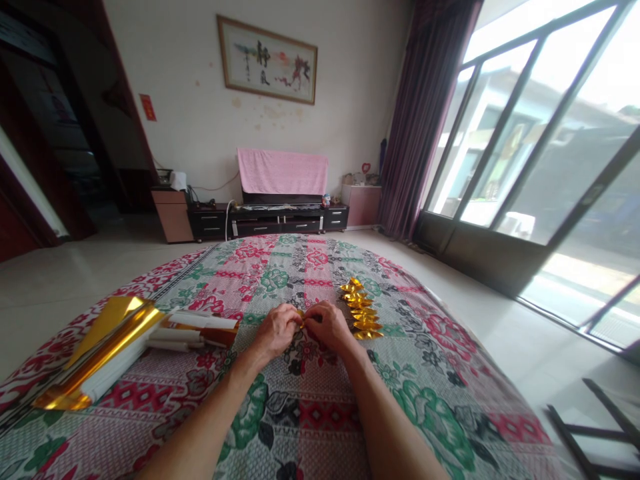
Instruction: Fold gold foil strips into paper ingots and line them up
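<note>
Over the middle of a flower-patterned cloth [320, 380], my left hand [281, 330] and my right hand [326, 325] meet with fingers pinched. Between their fingertips shows a small bit of gold foil paper [301, 319], mostly hidden by the fingers. Just right of my right hand stands a row of several folded gold foil paper pieces [364, 315], boat-like with pointed ends. To the left of my left hand lie rolled sheets of gold foil paper [117, 340] with white backs, and more white-backed rolls [193, 333] beside them.
Beyond the cloth-covered surface, a low black cabinet [273, 222] carries something draped with a pink towel [283, 171]. A dark-framed stool or chair [593, 427] stands on the floor at lower right. Glass doors [530, 153] line the right side.
</note>
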Demonstrator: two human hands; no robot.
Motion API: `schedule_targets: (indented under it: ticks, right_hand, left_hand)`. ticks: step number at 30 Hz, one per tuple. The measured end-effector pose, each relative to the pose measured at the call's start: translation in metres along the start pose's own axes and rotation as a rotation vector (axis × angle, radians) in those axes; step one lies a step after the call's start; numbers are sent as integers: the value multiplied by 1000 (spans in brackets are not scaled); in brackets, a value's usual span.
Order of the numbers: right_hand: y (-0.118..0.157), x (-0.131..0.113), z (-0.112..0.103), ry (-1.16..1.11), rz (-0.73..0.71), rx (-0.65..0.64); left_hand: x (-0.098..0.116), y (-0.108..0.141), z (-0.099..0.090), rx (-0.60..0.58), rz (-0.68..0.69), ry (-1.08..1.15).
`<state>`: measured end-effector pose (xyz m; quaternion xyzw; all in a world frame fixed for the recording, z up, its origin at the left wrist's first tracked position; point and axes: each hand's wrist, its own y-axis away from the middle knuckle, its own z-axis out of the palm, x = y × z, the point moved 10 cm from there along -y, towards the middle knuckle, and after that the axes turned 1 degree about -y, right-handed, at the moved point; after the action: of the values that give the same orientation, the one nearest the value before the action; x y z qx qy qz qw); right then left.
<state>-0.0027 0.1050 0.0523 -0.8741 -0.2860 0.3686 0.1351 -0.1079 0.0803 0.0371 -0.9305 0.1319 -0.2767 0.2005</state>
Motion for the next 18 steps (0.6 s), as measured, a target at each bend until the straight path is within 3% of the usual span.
schedule_targets:
  ticks: [18]
  right_hand:
    - [0,-1,2,9,-16,-10]
  left_hand:
    - [3,1,4,25,-33,-85]
